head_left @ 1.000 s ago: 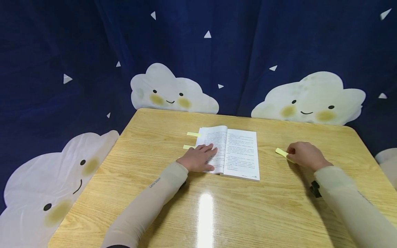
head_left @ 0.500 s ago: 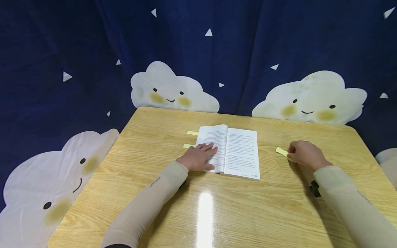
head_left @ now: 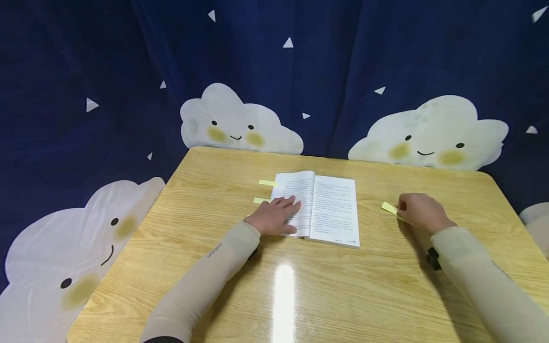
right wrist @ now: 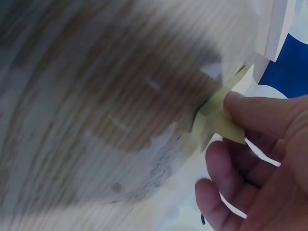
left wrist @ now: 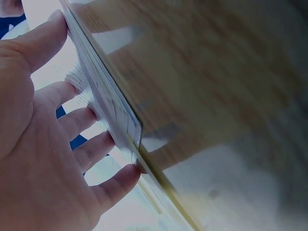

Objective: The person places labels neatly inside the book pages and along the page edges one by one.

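Left hand (head_left: 274, 216), fingers spread, rests on the open book (head_left: 335, 209) near the tabletop's (head_left: 343, 295) far edge; right hand (head_left: 421, 210) pinches a yellow strip (head_left: 388, 207).

Glossy wooden table (head_left: 364, 286); matt paper book (head_left: 335, 209).

book (head_left: 319, 207) on the table (head_left: 364, 295) | my left hand (head_left: 273, 216) on its left page (head_left: 298, 183) | two tabs (head_left: 267, 183) poking out left | right hand (head_left: 422, 211) + sticky strip (head_left: 388, 207) off right | curtain (head_left: 326, 71) behind
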Demonstrator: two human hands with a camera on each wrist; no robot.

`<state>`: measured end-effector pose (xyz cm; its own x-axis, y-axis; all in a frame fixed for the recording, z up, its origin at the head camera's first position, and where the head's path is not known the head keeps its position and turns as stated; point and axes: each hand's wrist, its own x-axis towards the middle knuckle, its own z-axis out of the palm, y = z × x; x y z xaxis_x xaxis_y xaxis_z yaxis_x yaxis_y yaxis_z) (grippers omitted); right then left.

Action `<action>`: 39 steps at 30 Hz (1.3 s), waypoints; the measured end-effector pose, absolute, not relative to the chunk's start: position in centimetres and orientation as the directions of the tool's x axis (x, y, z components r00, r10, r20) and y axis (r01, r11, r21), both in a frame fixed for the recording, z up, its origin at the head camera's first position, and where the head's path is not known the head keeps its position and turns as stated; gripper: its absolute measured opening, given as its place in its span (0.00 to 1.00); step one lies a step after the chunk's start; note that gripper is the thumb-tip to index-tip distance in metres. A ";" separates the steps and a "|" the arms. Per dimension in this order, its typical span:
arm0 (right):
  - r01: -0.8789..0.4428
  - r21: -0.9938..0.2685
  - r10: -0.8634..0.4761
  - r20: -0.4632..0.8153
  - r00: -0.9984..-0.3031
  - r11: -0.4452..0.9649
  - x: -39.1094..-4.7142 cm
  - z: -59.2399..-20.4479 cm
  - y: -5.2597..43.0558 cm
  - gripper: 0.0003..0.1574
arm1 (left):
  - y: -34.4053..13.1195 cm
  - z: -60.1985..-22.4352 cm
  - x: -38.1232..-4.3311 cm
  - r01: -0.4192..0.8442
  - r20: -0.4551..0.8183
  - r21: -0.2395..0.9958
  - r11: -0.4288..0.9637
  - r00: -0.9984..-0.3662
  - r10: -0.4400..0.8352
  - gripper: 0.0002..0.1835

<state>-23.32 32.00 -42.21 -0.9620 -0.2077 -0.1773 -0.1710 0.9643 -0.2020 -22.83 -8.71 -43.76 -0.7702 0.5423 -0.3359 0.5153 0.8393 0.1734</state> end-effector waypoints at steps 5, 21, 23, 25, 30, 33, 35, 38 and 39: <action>-0.170 -0.269 -0.230 -0.210 -0.950 0.948 -24.0 -42.0 32.0 0.06 | -8.7 -43.8 -22.9 0.514 -0.333 0.182 0.838 -0.770 0.544 0.43; 0.002 -0.420 -0.172 -0.376 -0.910 0.908 -24.8 -41.1 32.1 0.18 | -8.7 -43.5 -22.9 0.517 -0.339 0.184 0.836 -0.765 0.547 0.43; 0.001 -0.402 -0.159 -0.364 -0.918 0.916 -24.8 -41.3 31.8 0.18 | -8.8 -43.5 -23.0 0.517 -0.340 0.185 0.836 -0.764 0.548 0.43; 0.021 -0.398 -0.136 -0.363 -0.922 0.917 -25.0 -41.5 31.6 0.17 | -8.8 -43.6 -23.0 0.516 -0.340 0.186 0.836 -0.764 0.548 0.43; 0.077 -0.422 -0.104 -0.389 -0.915 0.903 -25.4 -41.5 31.5 0.12 | -8.7 -43.8 -23.0 0.518 -0.343 0.182 0.836 -0.763 0.548 0.43; 0.117 -0.449 -0.095 -0.422 -0.902 0.886 -25.6 -41.4 31.6 0.11 | -8.7 -43.8 -23.0 0.521 -0.340 0.183 0.834 -0.762 0.551 0.43; 0.136 -0.467 -0.097 -0.441 -0.892 0.874 -25.8 -41.3 31.7 0.11 | -8.7 -43.8 -23.0 0.522 -0.339 0.183 0.833 -0.762 0.552 0.43; 0.158 -0.477 -0.096 -0.465 -0.880 0.864 -25.9 -41.0 31.9 0.12 | -8.7 -43.8 -23.1 0.522 -0.340 0.183 0.833 -0.761 0.552 0.43; 0.160 -0.478 -0.098 -0.471 -0.877 0.864 -25.9 -40.9 31.9 0.12 | -8.7 -43.8 -23.1 0.521 -0.341 0.184 0.833 -0.761 0.552 0.43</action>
<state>-25.90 31.88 -40.86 -0.8768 -0.0977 -0.4708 0.1603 0.8637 -0.4779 -23.06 -8.67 -43.77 -0.7613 0.5517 -0.3407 0.5214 0.8332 0.1843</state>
